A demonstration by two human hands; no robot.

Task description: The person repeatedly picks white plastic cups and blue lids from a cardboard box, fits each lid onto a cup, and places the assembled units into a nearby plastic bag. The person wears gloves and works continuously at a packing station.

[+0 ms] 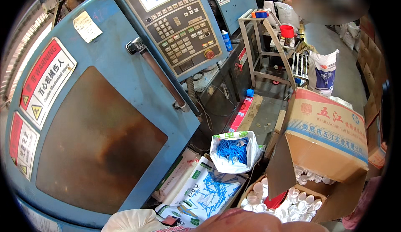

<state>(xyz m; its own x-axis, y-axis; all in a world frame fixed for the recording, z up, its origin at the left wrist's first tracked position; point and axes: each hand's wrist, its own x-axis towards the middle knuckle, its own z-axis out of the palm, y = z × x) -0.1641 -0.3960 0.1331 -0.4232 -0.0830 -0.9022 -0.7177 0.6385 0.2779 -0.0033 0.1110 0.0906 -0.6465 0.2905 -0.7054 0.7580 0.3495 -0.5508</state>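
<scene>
A white-gloved hand, which I take for my left hand, shows at the lower edge beside the blue machine door. Its fingers are cut off by the frame, and a bit of checked sleeve lies to its right. Very near the camera, bare skin spreads across the bottom middle; I take it for my right hand, though no fingers can be made out. Just beyond it lie thin blue plastic pieces on white printed sacking. A white bag full of similar blue pieces stands behind them.
An open carton at right holds white round caps and something red. Another carton leans above it. Farther back stand a metal step frame and a white sack. The machine's control panel rises at upper left.
</scene>
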